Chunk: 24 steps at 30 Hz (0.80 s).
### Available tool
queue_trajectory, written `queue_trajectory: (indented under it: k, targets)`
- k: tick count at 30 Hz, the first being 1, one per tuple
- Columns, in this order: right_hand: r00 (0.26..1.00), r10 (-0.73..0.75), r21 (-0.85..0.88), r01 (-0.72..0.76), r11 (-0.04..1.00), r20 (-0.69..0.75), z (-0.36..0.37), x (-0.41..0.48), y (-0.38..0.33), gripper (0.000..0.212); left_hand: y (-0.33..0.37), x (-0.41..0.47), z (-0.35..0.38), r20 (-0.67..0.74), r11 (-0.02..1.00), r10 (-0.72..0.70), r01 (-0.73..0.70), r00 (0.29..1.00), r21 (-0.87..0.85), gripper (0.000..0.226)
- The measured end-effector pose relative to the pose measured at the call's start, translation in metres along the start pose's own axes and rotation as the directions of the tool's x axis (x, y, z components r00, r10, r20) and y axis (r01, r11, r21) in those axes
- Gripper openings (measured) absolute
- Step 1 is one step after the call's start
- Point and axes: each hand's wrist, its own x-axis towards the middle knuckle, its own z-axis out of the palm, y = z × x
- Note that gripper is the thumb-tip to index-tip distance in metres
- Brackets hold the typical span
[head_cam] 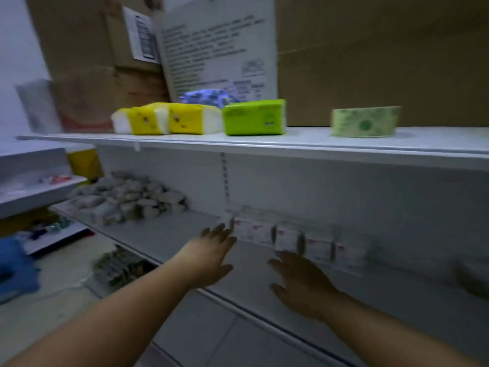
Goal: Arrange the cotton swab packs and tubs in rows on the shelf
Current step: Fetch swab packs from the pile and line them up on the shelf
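Observation:
A row of clear cotton swab packs (293, 238) with white and red labels stands along the back of the middle shelf (172, 234). A loose pile of grey-white packs (127, 198) lies at the shelf's left end. My left hand (211, 254) reaches forward with straight fingers, its fingertips at the left end of the row. My right hand (301, 283) hovers flat, fingers spread, just in front of the row's middle. Neither hand holds anything. The view is motion-blurred.
The upper shelf (304, 141) carries yellow tissue packs (169, 119), a green pack (254, 117) and a pale green roll (365, 121), with cardboard boxes (370, 62) behind. More packs (116, 266) sit on a lower shelf. A blue object (14, 268) lies at the left.

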Motion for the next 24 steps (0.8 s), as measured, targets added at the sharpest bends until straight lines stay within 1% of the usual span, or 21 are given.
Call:
queue_trajectory:
  k: [1, 2, 3, 5, 8, 10, 12, 17, 21, 24]
  targets:
    - [1.0, -0.008, 0.016, 0.007, 1.0, 0.014, 0.003, 0.022, -0.025, 0.06, -0.03, -0.019, 0.004, 0.037, 0.998, -0.035, 0.033, 0.999, 0.058, 0.071]
    - [1.0, -0.022, 0.026, 0.022, 0.999, 0.001, 0.008, 0.041, -0.048, 0.061, -0.055, -0.037, 0.01, 0.064, 0.994, -0.074, 0.068, 0.995, 0.079, 0.071]
    - [0.999, -0.036, 0.035, 0.036, 0.999, -0.007, 0.013, 0.058, -0.068, 0.061, -0.076, -0.052, 0.017, 0.08, 0.992, -0.117, 0.112, 0.99, 0.064, 0.071]
    - [0.997, -0.062, 0.027, 0.061, 0.998, 0.035, 0.023, 0.084, -0.101, 0.062, -0.108, -0.08, 0.032, 0.098, 0.98, -0.193, 0.198, 0.976, -0.036, 0.069]
    - [0.988, -0.095, -0.025, 0.099, 0.995, 0.124, 0.042, 0.118, -0.133, 0.064, -0.14, -0.109, 0.057, 0.106, 0.943, -0.271, 0.286, 0.957, -0.173, 0.069]
    - [0.986, -0.095, -0.011, 0.098, 0.995, 0.139, 0.053, 0.144, -0.149, 0.064, -0.16, -0.123, 0.075, 0.106, 0.911, -0.315, 0.332, 0.943, -0.244, 0.07]
    - [0.986, -0.094, 0.021, 0.092, 0.996, 0.138, 0.067, 0.17, -0.164, 0.063, -0.183, -0.132, 0.094, 0.128, 0.888, -0.342, 0.365, 0.931, -0.28, 0.07]
    - [0.981, -0.124, 0.042, 0.119, 0.992, 0.151, 0.11, 0.24, -0.188, 0.06, -0.252, -0.127, 0.137, 0.184, 0.849, -0.409, 0.446, 0.894, -0.281, 0.073]
    - [0.989, -0.064, 0.137, 0.046, 0.989, 0.131, 0.139, 0.31, -0.201, 0.057, -0.301, -0.098, 0.159, 0.173, 0.814, -0.433, 0.466, 0.885, -0.347, 0.07]
    - [0.992, -0.028, 0.194, 0.003, 0.981, 0.123, 0.161, 0.357, -0.21, 0.052, -0.331, -0.079, 0.17, 0.202, 0.787, -0.42, 0.466, 0.885, -0.405, 0.068]
